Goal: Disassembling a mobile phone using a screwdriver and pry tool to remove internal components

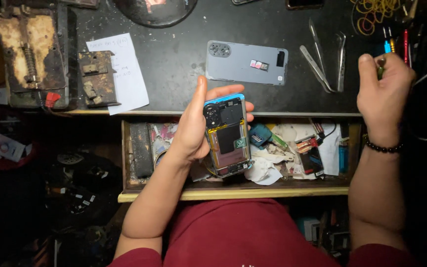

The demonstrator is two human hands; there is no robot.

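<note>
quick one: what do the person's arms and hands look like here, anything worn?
Both hands are bare, no gloves. The right hand has a bracelet of dark round beads at the wrist; the left hand shows no jewellery. Forearms are uncovered; short dark red sleeves show at the frame's bottom edge.

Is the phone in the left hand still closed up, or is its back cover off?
Off: the phone shows bare internals, and a grey back cover lies apart on the bench.
</note>
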